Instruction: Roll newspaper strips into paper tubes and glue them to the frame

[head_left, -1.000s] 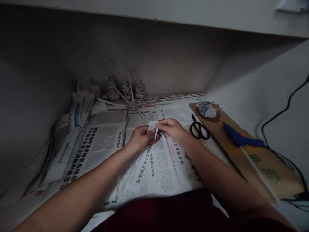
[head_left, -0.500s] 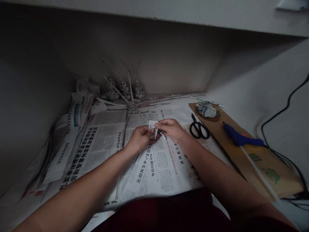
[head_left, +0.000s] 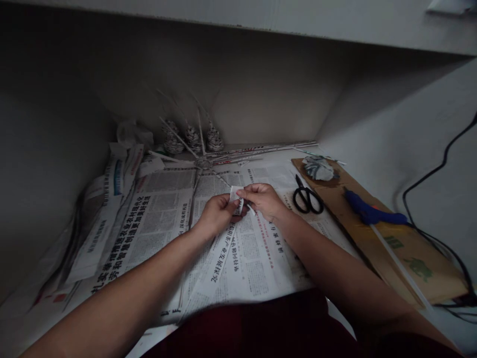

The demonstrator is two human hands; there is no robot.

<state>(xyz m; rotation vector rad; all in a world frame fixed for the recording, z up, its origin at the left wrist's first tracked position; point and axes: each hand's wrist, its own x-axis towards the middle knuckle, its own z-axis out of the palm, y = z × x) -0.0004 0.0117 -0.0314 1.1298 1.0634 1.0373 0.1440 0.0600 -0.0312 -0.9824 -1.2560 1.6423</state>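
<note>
A strip of newspaper (head_left: 235, 194) is pinched between both hands over the middle of the table. My left hand (head_left: 219, 213) grips its lower part, thumb on top. From the right, my right hand (head_left: 261, 199) closes thumb and fingers on the strip's edge, and a thin white end sticks out below the fingers. Just beyond the hands lies a star of rolled paper sticks (head_left: 203, 162), one stick reaching toward the strip; whether they join is hidden. Flat newspaper sheets (head_left: 246, 273) lie beneath my hands.
Black scissors (head_left: 307, 199) lie right of my hands. A blue glue gun (head_left: 368, 209) and a crumpled cloth-like wad (head_left: 318, 168) rest on cardboard (head_left: 406, 258). Woven paper pieces (head_left: 215, 138) stand at the back wall; cut paper strips (head_left: 100, 223) are stacked left. A shelf (head_left: 238, 15) overhangs.
Both hands stay in nearly the same place. The right thumb and fingers have shifted slightly left along the newspaper strip. Nothing else has visibly moved.
</note>
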